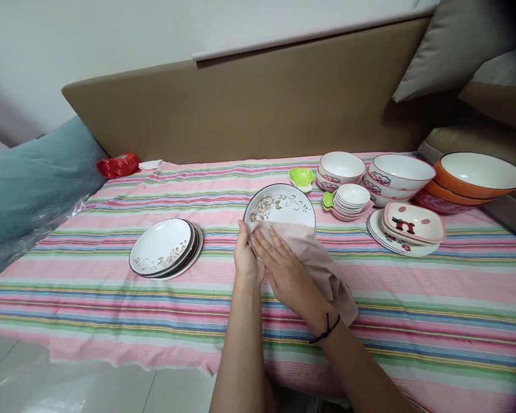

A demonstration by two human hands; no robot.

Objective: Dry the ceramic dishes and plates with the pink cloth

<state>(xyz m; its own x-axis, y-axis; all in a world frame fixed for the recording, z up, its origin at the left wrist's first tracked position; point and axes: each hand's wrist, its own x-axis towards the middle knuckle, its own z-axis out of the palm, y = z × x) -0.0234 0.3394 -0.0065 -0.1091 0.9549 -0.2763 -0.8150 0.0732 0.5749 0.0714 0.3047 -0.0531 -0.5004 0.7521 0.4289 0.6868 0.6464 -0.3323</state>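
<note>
A white plate [279,206] with a brown flower pattern and dark rim is tilted up over the striped cloth. My left hand [246,258] grips its near left edge. My right hand [286,269] lies with fingers stretched flat on a pale pink cloth [322,261], pressing it against the plate's lower part. The cloth trails down under my right wrist, which wears a black band. A stack of matching plates [165,248] rests to the left.
The striped tablecloth [112,298] covers the surface before a tan sofa back [249,109]. At right stand white bowls [341,167], stacked small saucers [351,201], orange bowls [477,175], a square dish [414,222], a green dish [301,178]. A red packet [118,164] lies far left.
</note>
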